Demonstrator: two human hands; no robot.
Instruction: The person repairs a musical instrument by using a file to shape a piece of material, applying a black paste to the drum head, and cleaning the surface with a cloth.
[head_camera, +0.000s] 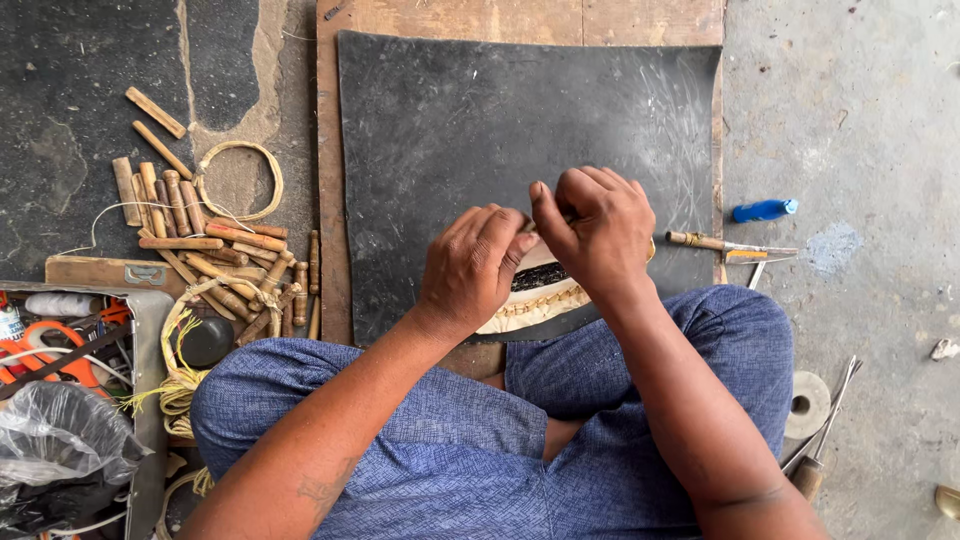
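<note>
Closest in, the person sat cross-legged on the floor in blue trousers (420, 440), both forearms reaching forward over the knees. Just beyond them the left hand (470, 265) was curled shut, fingers pressed together on the near edge of a small cream-and-black woven piece (535, 295) that lay at the front edge of the black rubber mat (450, 120); the right hand (595, 235) was closed too, thumb and fingertips pinching something thin at the top of that piece — what exactly, the fingers hid. The work looked like fine stitching or binding, and it would go best with the left hand keeping the piece flat and steady on the mat while the right pulled evenly, close to the edge, so the row of pale loops stayed regular. A slack hold could let the piece twist. To the left of the mat lay a heap of short cane sticks (215, 250) and a coil of pale cord (240, 180), with a metal toolbox (145, 400) nearer; to the right, a wooden-handled knife (730, 247) and a blue marker (765, 210) — both within easy reach. Farthest off, the wooden board (450, 15) under the mat met grey concrete.
</note>
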